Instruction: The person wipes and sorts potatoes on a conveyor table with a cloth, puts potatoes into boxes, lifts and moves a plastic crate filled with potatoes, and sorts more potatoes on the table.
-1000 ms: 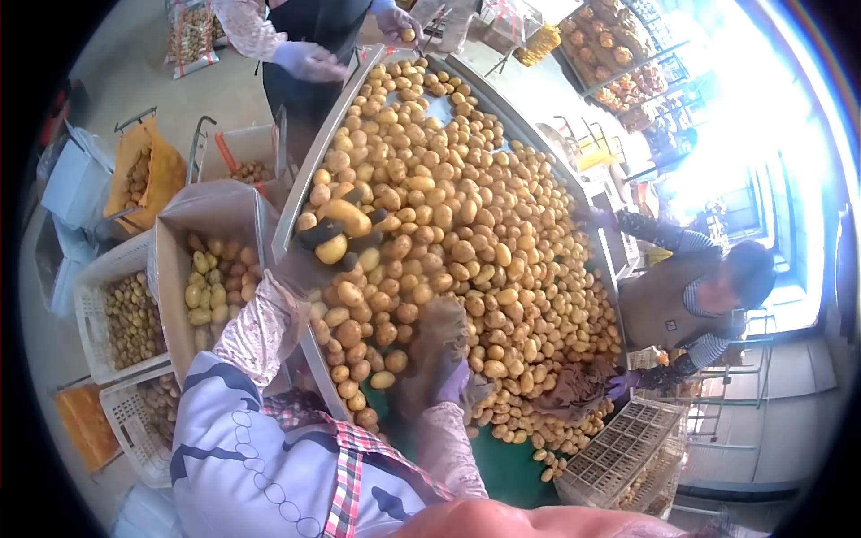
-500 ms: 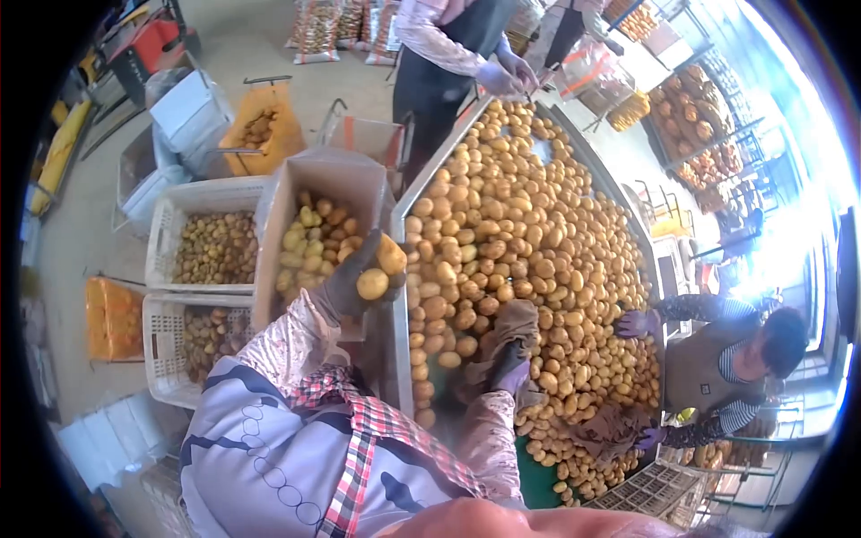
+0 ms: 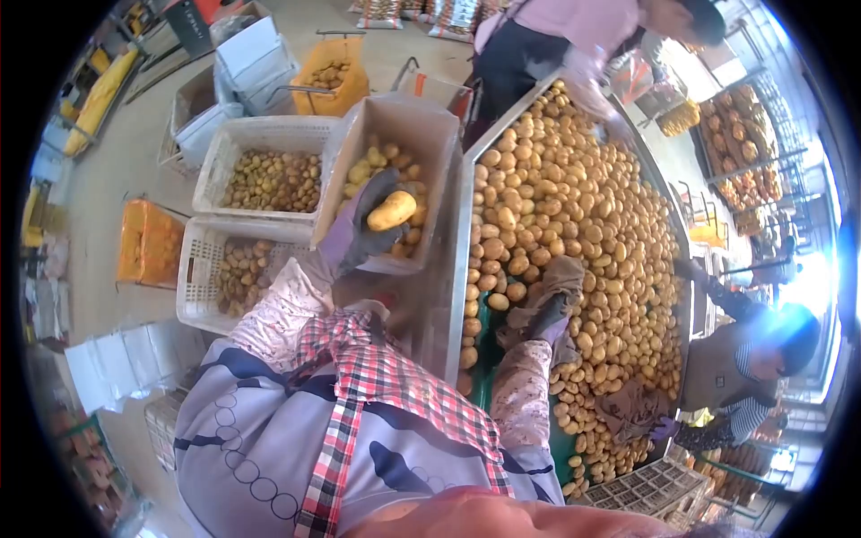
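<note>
My left hand (image 3: pixel 369 224), in a dark-palmed purple glove, is closed around a yellow potato (image 3: pixel 392 211). It hangs over the near part of an open cardboard box (image 3: pixel 408 119) that has potatoes in its bottom. On the metal-edged table, my right hand (image 3: pixel 549 321) grips a brown cloth (image 3: pixel 561 280), its fingers partly hidden by the folds. A broad heap of potatoes (image 3: pixel 587 215) spreads beyond and beside the cloth. Green table surface (image 3: pixel 489 341) shows near my right forearm.
Left of the box stand two white crates (image 3: pixel 213 170) of smaller potatoes. Behind them is a yellow container (image 3: pixel 345 85) of potatoes. One co-worker (image 3: pixel 538 45) leans over the table's far end; another co-worker (image 3: pixel 731 368) stands at its right side beside a brown cloth (image 3: pixel 632 408).
The whole view has shifted. My left hand has moved over the box, and only one of its two potatoes still shows. The far co-worker has bent over the table. My right hand stays at the cloth.
</note>
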The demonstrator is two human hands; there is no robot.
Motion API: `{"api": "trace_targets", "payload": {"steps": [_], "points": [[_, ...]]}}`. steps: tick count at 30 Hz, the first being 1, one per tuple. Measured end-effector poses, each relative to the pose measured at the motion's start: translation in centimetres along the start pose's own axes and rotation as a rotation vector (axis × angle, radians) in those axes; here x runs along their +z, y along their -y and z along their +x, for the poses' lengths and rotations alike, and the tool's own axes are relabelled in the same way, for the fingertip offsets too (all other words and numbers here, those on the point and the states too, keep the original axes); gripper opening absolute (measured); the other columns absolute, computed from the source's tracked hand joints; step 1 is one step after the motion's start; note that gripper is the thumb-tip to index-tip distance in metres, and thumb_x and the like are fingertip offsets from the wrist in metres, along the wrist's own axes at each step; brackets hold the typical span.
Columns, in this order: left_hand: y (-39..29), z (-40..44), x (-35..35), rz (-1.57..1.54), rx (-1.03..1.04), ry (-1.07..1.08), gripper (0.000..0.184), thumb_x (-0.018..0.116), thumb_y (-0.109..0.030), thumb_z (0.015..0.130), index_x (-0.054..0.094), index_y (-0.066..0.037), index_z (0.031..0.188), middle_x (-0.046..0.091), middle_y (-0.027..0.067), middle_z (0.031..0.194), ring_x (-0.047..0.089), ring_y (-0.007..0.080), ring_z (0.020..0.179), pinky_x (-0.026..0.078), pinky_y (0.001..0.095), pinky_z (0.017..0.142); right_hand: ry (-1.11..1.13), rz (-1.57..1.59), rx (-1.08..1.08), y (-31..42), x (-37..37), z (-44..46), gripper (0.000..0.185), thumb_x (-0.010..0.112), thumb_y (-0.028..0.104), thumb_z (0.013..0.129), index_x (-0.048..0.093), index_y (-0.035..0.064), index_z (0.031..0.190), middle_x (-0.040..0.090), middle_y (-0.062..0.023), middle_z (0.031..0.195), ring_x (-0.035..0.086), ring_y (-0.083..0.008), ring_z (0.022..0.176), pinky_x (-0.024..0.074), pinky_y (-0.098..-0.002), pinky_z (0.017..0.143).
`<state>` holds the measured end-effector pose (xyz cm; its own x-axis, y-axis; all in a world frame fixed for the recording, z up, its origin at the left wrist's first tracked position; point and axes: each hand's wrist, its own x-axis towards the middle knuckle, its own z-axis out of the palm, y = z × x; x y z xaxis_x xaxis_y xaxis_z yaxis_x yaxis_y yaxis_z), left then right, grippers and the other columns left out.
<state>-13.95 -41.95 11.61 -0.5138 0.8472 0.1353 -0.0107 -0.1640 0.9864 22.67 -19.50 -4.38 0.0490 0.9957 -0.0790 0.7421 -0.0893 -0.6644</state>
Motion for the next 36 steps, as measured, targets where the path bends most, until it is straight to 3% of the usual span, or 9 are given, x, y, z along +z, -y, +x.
{"api": "trace_targets", "payload": {"steps": [3,7,9,10,16,22,24,31,36], "points": [[0.9,-1.4,-0.6,-0.076,0.046,-0.068,0.073,0.073,0.000,0.077,0.033,0.000,0.139,0.052,0.0108,0.130,0.049,0.0176,0.121,0.041,0.0298,0.101,-0.001,0.614,0.252,6.3,-1.9,-5.5,0.053,0.049,0.041,0.095,0.052,-0.0045,0.122,0.061,-0.0100,0.103,0.055,-0.0177,0.083,0.0481,-0.0308,0.076],[0.8,-1.7,-1.1,-0.038,-0.067,-0.122,0.062,0.072,0.004,0.075,0.043,0.001,0.131,0.057,0.0089,0.121,0.055,0.0160,0.110,0.046,0.0281,0.093,-0.201,0.047,-0.375,0.8,1.5,-8.4,0.056,0.055,0.043,0.091,0.053,-0.0043,0.122,0.061,-0.0195,0.113,0.058,-0.0302,0.102,0.0450,-0.0361,0.086],[1.4,-1.2,-1.1,-0.205,-0.142,-0.105,0.053,0.071,0.001,0.077,0.049,0.001,0.126,0.058,0.0084,0.115,0.058,0.0139,0.097,0.049,0.0268,0.084,-0.036,-0.159,-0.145,0.9,1.4,-11.8,0.060,0.065,0.040,0.083,0.051,-0.0034,0.122,0.056,-0.0227,0.118,0.052,-0.0377,0.112,0.0427,-0.0406,0.091],[1.7,-0.7,-1.2,-0.278,-0.188,-0.079,0.050,0.071,-0.003,0.078,0.050,0.001,0.124,0.060,0.0085,0.112,0.059,0.0137,0.093,0.050,0.0263,0.082,-0.295,-0.441,-0.458,-3.0,3.8,-12.2,0.035,0.039,0.007,0.095,0.047,-0.0004,0.128,0.054,-0.0207,0.124,0.053,-0.0333,0.115,0.0436,-0.0359,0.096],[5.3,3.8,-1.7,-0.717,-0.551,-0.067,0.056,0.052,-0.052,0.090,0.058,-0.001,0.113,0.067,0.0128,0.094,0.065,0.0193,0.074,0.054,0.0279,0.063,-0.357,-0.715,-0.552,0.8,6.2,-11.0,0.036,0.047,0.017,0.091,0.052,0.0071,0.125,0.056,-0.0171,0.118,0.055,-0.0326,0.111,0.0459,-0.0449,0.093],[9.6,4.9,-4.5,-1.508,-0.771,-0.128,0.046,0.057,-0.046,0.090,0.060,-0.002,0.105,0.064,0.0067,0.084,0.064,0.0171,0.078,0.056,0.0241,0.066,-0.265,-0.700,-0.461,9.0,5.8,-1.0,0.059,0.069,0.034,0.077,0.049,0.0054,0.125,0.054,-0.0171,0.109,0.055,-0.0367,0.100,0.0463,-0.0433,0.086],[10.1,4.4,-4.9,-1.369,-0.663,-0.190,0.030,0.068,-0.028,0.086,0.060,-0.004,0.103,0.060,0.0028,0.083,0.063,0.0187,0.089,0.055,0.0234,0.073,-0.177,-0.623,-0.393,9.4,5.7,1.0,0.060,0.069,0.033,0.077,0.050,0.0017,0.124,0.056,-0.0194,0.110,0.055,-0.0380,0.103,0.0450,-0.0437,0.089],[5.9,3.4,-6.2,-1.409,-0.656,-0.058,0.050,0.053,-0.050,0.089,0.063,-0.004,0.108,0.064,0.0105,0.110,0.061,0.0278,0.103,0.055,0.0407,0.074,0.031,0.500,-0.007,10.7,3.0,-2.6,0.039,0.066,0.017,0.085,0.057,-0.0007,0.119,0.062,-0.0111,0.112,0.058,-0.0217,0.100,0.0452,-0.0320,0.090],[5.8,1.3,-7.7,-1.242,-0.512,-0.065,0.043,0.056,-0.045,0.089,0.057,-0.003,0.103,0.057,0.0046,0.084,0.055,0.0178,0.074,0.045,0.0265,0.054,0.097,0.670,-0.039,5.5,2.0,-1.7,0.032,0.063,0.008,0.086,0.058,-0.0042,0.115,0.063,-0.0101,0.108,0.060,-0.0192,0.095,0.0471,-0.0291,0.084]]}}
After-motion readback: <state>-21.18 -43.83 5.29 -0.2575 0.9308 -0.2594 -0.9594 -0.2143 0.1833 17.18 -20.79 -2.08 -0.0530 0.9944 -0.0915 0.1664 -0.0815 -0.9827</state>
